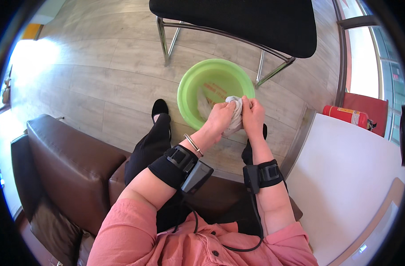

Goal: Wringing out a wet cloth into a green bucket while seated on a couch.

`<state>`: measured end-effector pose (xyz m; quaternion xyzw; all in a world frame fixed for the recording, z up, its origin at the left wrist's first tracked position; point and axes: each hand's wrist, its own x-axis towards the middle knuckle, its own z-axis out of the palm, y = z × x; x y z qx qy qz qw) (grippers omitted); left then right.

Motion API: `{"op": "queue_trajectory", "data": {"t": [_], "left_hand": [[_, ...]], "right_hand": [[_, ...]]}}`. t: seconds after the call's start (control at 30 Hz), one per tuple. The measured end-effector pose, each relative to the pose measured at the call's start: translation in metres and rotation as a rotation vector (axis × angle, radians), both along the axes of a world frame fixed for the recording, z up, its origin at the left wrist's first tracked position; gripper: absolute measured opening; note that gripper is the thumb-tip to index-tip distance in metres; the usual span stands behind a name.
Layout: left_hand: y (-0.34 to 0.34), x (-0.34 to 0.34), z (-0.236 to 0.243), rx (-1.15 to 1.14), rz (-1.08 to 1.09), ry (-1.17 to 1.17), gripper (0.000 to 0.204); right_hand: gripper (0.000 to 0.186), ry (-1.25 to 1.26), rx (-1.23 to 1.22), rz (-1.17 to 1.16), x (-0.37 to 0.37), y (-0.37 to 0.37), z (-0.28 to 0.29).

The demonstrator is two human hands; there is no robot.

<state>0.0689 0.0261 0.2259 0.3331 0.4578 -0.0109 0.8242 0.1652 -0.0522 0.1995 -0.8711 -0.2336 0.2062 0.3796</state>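
Observation:
Both my hands grip a bunched pale cloth [234, 116] between them, held above the near right rim of a green plastic basin [184, 95]. My left hand [221, 119] is closed round the cloth's left side, with a metal bangle on that wrist. On the other side, my right hand [253, 116] is closed on the cloth, its fingers pressed together near the top. Inside the basin lies a pale shape [204, 104] that looks like fabric, partly hidden by my left hand. Red markings show on the basin's bottom.
A black chair [238, 17] with metal legs stands just beyond the basin. To my right is a white tabletop [340, 164], and past it a red fire extinguisher [346, 116]. A brown leather sofa [74, 164] is at my left. Wood-look flooring [122, 71] surrounds the basin.

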Motion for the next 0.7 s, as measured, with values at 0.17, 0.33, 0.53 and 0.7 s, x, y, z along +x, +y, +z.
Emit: {"op": "queue_trajectory", "data": {"t": [0.17,0.33,0.53,0.7], "left_hand": [[0.001,0.003,0.007,-0.05,0.046,-0.069,0.031],[0.014,-0.001,0.004,0.05,0.341,0.022,0.029],[-0.004,0.001,0.003,-0.002,0.364,0.003,0.028],[-0.01,0.003,0.003,0.154,0.066,0.11,0.03]], "right_hand": [[0.038,0.493,0.443,-0.155,-0.001,0.003,-0.003],[0.033,0.153,0.232,0.125,-0.016,0.01,0.031],[0.034,0.049,0.275,0.193,-0.038,0.01,0.038],[0.031,-0.151,0.102,0.035,-0.02,0.006,0.019]]}}
